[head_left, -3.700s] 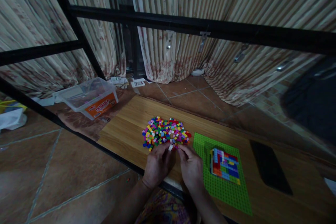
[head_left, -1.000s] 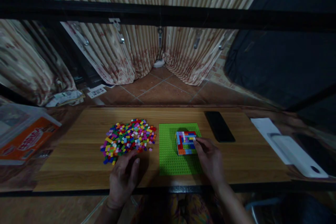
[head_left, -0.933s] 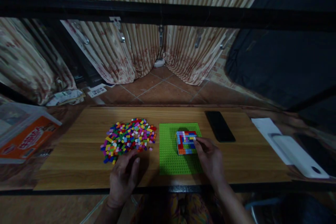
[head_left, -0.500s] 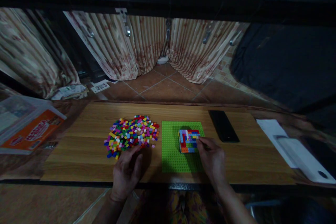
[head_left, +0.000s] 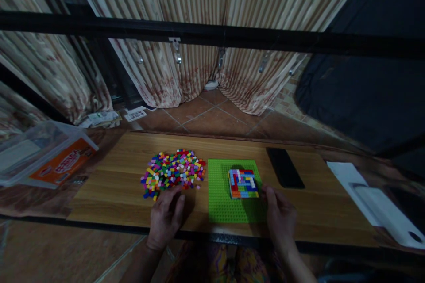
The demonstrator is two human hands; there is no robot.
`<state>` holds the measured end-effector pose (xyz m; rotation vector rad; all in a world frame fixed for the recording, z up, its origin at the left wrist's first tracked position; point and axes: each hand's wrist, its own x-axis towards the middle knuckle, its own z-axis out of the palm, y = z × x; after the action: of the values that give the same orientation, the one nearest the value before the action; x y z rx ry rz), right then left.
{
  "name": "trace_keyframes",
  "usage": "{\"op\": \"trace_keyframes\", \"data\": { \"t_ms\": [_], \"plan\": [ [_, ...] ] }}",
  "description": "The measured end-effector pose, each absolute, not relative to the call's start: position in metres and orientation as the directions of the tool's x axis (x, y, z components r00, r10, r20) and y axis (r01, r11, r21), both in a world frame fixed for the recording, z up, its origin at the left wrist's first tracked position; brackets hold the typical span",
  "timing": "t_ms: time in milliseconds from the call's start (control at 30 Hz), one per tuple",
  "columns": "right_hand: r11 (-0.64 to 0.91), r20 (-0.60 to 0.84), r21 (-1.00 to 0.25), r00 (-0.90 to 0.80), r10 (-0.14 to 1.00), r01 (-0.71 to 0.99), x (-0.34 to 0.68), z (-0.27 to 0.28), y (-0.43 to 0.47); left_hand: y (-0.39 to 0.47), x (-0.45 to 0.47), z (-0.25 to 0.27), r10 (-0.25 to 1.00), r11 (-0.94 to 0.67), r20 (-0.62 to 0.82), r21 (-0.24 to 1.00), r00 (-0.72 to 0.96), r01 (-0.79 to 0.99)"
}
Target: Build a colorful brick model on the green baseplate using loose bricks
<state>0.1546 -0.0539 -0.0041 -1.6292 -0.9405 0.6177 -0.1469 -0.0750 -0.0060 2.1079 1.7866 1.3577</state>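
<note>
A small block of multicoloured toy bricks is built up on the green baseplate. My right hand is just right of it, over the plate's right edge, its fingers curled in and close together. Whatever may be between those fingertips is hidden. My left hand rests at the near edge of a pile of loose coloured bricks, thumb apart from the fingers and nothing visible in it. On the right side of the built block's top a white brick shows.
A black phone lies right of the baseplate on the wooden table. At the far left stands a clear plastic box with an orange label. White sheets and a white case are at the right end.
My right hand has drawn back from the brick block toward the right, uncovering its right side. The left hand stays beside the pile. The whole view has shifted slightly.
</note>
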Motion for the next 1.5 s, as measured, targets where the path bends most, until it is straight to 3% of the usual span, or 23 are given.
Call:
{"op": "trace_keyframes", "data": {
  "t_ms": [167,367,500,800,900,1033,1200,1333,1500],
  "plan": [
    [-0.009,0.178,-0.936,0.494,0.851,0.352,0.14,0.013,-0.067,-0.077,-0.146,-0.004,0.822,-0.322,0.563,0.577,-0.08,0.75],
    [0.268,0.329,-0.811,0.028,0.944,0.52,0.083,0.028,-0.076,-0.079,-0.144,-0.004,0.82,-0.313,0.562,0.597,-0.107,0.739],
    [0.369,0.32,-0.695,-0.195,0.927,0.617,0.047,0.025,-0.065,-0.078,-0.143,-0.006,0.794,-0.329,0.595,0.598,-0.129,0.731],
    [0.351,0.21,-0.495,-0.282,0.936,0.795,0.009,0.016,-0.031,-0.078,-0.142,-0.006,0.789,-0.312,0.591,0.621,-0.168,0.719],
    [0.348,0.2,-0.514,-0.285,0.937,0.784,0.009,0.017,-0.033,-0.078,-0.143,-0.006,0.794,-0.313,0.588,0.612,-0.154,0.726],
    [0.325,0.228,-0.691,-0.231,0.946,0.646,0.023,0.029,-0.044,-0.078,-0.144,-0.008,0.794,-0.32,0.593,0.597,-0.135,0.736],
    [0.174,0.199,-0.864,0.005,0.98,0.473,0.071,0.044,-0.058,-0.076,-0.144,-0.008,0.797,-0.322,0.592,0.584,-0.119,0.746],
    [0.034,0.163,-0.919,0.298,0.94,0.393,0.122,0.042,-0.052,-0.075,-0.145,-0.008,0.79,-0.327,0.604,0.555,-0.101,0.765],
    [-0.086,0.109,-0.897,0.404,0.908,0.434,0.161,0.03,-0.036,-0.074,-0.147,-0.009,0.782,-0.335,0.618,0.531,-0.085,0.779]
  ]
}}
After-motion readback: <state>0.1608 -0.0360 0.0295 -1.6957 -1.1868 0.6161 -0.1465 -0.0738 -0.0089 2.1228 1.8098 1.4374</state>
